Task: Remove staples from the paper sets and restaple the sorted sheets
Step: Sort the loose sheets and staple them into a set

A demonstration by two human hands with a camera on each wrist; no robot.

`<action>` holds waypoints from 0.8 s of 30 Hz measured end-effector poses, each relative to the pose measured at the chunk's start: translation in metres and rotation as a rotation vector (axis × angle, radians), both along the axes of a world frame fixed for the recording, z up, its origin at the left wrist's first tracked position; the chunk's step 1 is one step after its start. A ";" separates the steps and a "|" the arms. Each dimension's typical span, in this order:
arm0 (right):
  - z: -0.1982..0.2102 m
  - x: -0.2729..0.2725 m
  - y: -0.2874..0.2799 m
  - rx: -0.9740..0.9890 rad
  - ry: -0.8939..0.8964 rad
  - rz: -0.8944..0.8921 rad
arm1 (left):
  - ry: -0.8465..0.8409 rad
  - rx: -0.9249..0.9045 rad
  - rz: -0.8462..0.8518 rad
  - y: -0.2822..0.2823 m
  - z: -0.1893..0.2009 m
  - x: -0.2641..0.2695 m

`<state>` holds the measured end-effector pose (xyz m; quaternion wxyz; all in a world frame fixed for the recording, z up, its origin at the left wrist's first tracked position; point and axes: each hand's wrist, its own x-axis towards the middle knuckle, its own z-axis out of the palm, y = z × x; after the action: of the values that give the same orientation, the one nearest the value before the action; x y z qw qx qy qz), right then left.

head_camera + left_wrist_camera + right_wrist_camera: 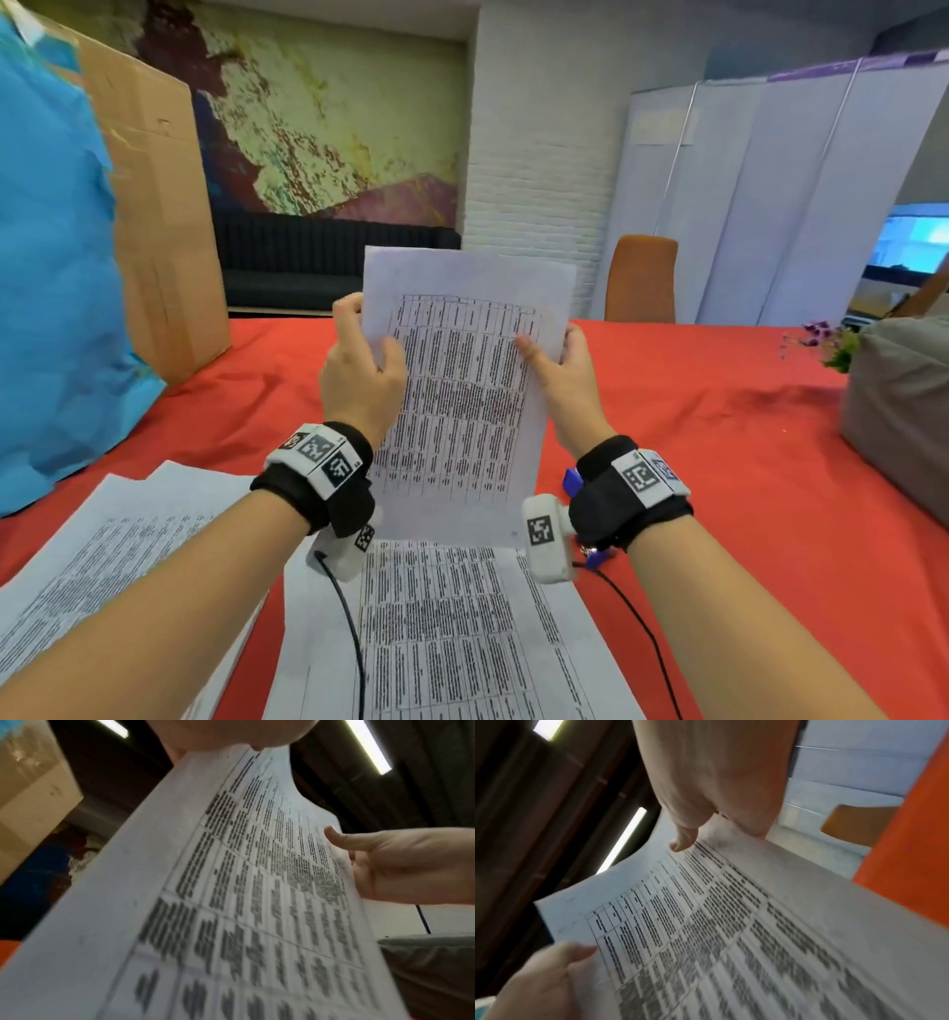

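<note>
Printed sheet [457, 390] upright (pinched by 2 hands)

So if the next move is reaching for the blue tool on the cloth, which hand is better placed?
Probably the right hand: the blue tool lies just under its wrist, while the left hand grips the held sheets' far edge and could keep holding them.

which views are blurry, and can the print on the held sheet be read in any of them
Head view: mostly sharp, but the table print on the held sheet is too small to read. Left wrist view: the near end of the sheet smears into blur, with bright ceiling strip lights behind. Right wrist view: motion blur streaks the sheet and right hand; nothing legible.
</note>
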<state>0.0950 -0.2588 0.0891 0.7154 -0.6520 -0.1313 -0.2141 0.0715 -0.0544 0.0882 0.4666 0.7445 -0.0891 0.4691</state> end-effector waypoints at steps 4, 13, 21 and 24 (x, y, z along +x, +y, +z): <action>0.021 -0.003 -0.012 -0.245 -0.248 -0.188 | -0.113 0.050 -0.122 0.008 0.009 0.000; 0.055 -0.015 -0.019 -0.560 -0.463 -0.241 | -0.142 0.235 -0.088 0.013 0.022 0.001; 0.018 -0.027 -0.025 -0.245 0.105 0.264 | -0.215 0.010 -0.060 0.007 0.050 -0.006; 0.004 -0.027 -0.016 -0.117 0.050 0.134 | -0.249 -0.030 -0.079 -0.003 0.055 -0.015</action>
<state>0.0676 -0.2747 0.0933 0.6920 -0.6875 -0.1690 -0.1413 0.0569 -0.0577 0.1427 0.4810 0.6694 -0.1687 0.5405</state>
